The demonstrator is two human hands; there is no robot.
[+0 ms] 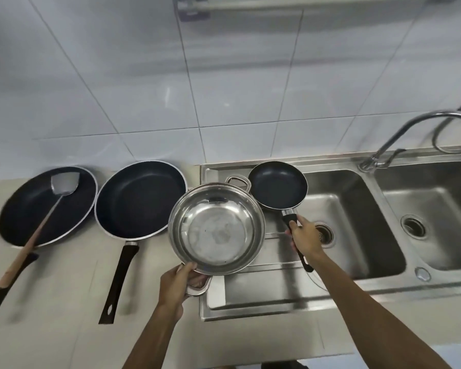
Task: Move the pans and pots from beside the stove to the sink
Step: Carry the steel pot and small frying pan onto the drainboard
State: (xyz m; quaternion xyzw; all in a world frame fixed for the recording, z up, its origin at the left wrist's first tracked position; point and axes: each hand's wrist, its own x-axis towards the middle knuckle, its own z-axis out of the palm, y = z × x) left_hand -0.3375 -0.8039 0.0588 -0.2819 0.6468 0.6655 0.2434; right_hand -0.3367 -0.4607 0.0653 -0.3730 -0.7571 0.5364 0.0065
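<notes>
Both hands carrying cookware above the sink's ribbed drainboard.

Left hand (178, 284) grips the round, shiny steel pot (216, 230) by its loop handle; right hand (302, 237) clasps the small black nonstick frying pan (277, 185). Two larger dark pans (140, 199) sit on the counter (64, 302), one holding a wooden-handled steel spatula (48, 209). The steel sink (357, 222) has two basins.

Both forearms enter from the bottom edge, bare, extended forward. Left hand (177, 287): fingers curled closed around a side handle, thumb on top, wrist roughly straight. Right hand (302, 237): arm reaching further forward and angled leftward, fingers wrapped closed around a long handle, knuckles up. The hands are well apart.
</notes>
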